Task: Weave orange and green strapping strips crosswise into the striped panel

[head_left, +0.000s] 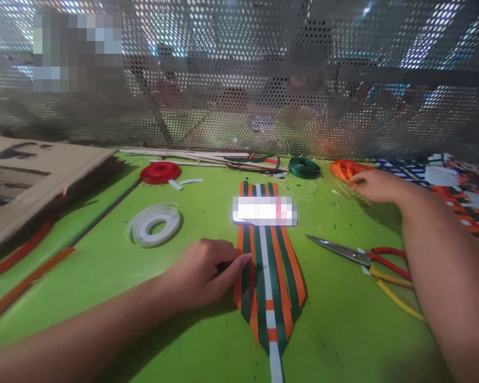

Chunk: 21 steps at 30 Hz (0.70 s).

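Note:
Orange, dark green and white flat strips (267, 266) lie lengthwise side by side, narrowing to a point near me. Small orange strips cross the white one at the lower end. My left hand (211, 268) rests on their left edge, fingers curled and thumb lying over the strips; whatever is between its fingers is hidden. Across the upper part lies a bright, blurred rectangular object (263, 211). At the back right, my right hand (377, 186) has its fingertips closed on the edge of an orange ribbon roll (345, 169).
Scissors (355, 254) with red and yellow handles lie beside my right forearm. A white roll (171, 223), a red roll (159, 172) and a green roll (304, 167) sit around. Cardboard (43, 181) is at left, woven pieces (459, 205) at right, perforated metal panel (239, 69) behind.

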Motion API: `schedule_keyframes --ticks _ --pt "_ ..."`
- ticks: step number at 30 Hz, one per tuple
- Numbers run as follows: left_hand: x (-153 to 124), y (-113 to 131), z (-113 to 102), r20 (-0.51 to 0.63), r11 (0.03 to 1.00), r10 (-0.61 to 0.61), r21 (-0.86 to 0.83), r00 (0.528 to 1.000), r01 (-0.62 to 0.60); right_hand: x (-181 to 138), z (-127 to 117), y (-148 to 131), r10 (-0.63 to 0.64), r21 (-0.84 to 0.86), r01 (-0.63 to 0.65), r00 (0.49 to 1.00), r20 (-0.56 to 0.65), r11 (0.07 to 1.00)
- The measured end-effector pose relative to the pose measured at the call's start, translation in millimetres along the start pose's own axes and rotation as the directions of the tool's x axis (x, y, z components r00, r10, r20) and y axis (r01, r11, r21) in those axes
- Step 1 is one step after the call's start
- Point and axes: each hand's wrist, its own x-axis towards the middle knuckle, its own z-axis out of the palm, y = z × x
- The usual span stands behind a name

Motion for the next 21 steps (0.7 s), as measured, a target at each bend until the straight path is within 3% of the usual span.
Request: schedule_keyframes --ticks 4,11,21 --pt "0.5 -0.9 -0.3 -0.008 1.0 -0.017 -0.002 1.0 0.017 8.8 16.2 24.6 0.078 -0.044 -0.077 0.997 0.023 0.996" --pt "6.6 -1.0 -8.9 -0.067 0.997 -0.076 -0.037 0.995 0.073 22.2 37.7 22.6 0.084 -0.079 -0.09 0.994 -0.07 0.993" --pt "5.0 -0.7 -7.1 -0.071 0.996 -0.082 -0.033 0.994 0.08 22.6 46.5 27.2 -0.034 -0.074 0.017 0.97 -0.242 0.997"
